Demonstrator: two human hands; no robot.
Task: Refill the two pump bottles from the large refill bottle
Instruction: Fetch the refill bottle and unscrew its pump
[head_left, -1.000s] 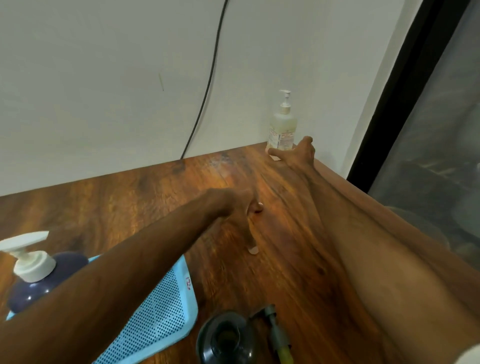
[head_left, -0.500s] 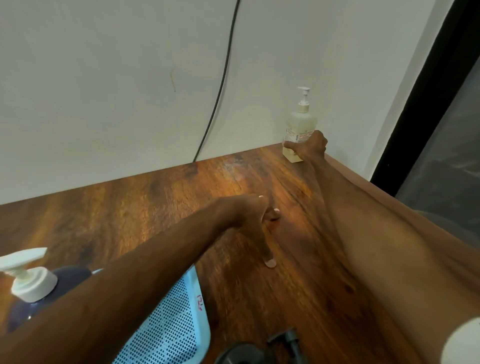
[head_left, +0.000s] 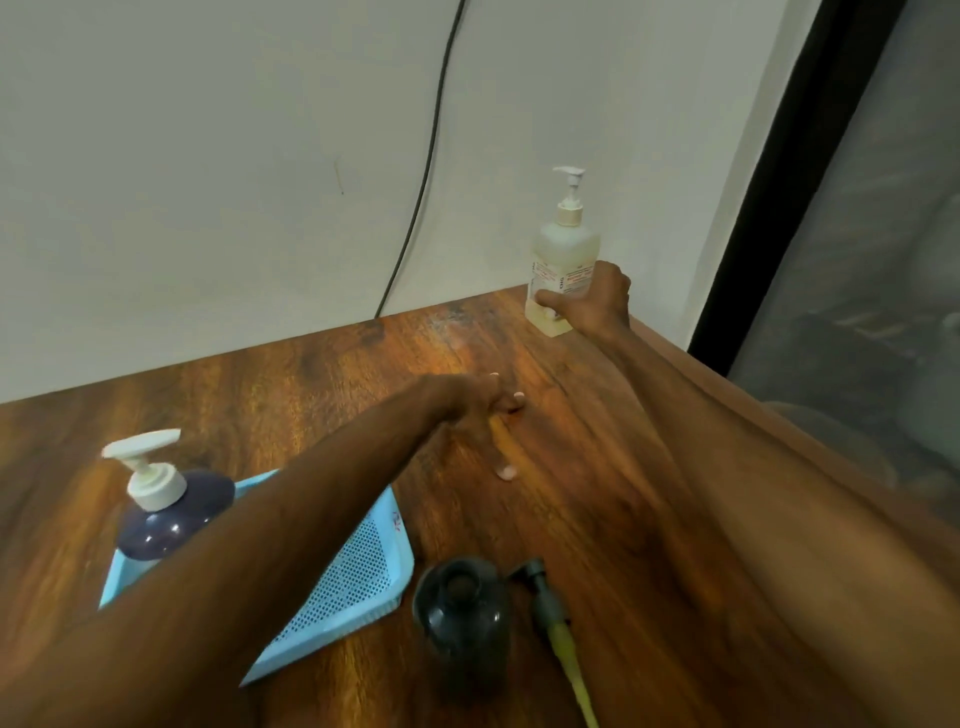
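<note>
Upper right of frame, right hand (head_left: 592, 306) wraps the clear pump bottle (head_left: 563, 260) by the wall, likely fetching it for refill. Left hand (head_left: 483, 415), fingers spread, braces on the table (head_left: 291, 395); open dark bottle (head_left: 462, 613) waits lower centre.

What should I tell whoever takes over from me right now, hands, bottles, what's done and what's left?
Right hand: closed around the clear pump bottle, upright at the table's far corner by the wall.
Left hand: open, fingers down on the wooden table, holding nothing.
Dark blue pump bottle: stands in the light blue tray, pump on.
Black bottle: near edge, open top, its pump lying beside it.
Done: only the black bottle opened.
Left: bring the clear bottle in, pour, refit the pump. No pouring is visible yet.
</note>
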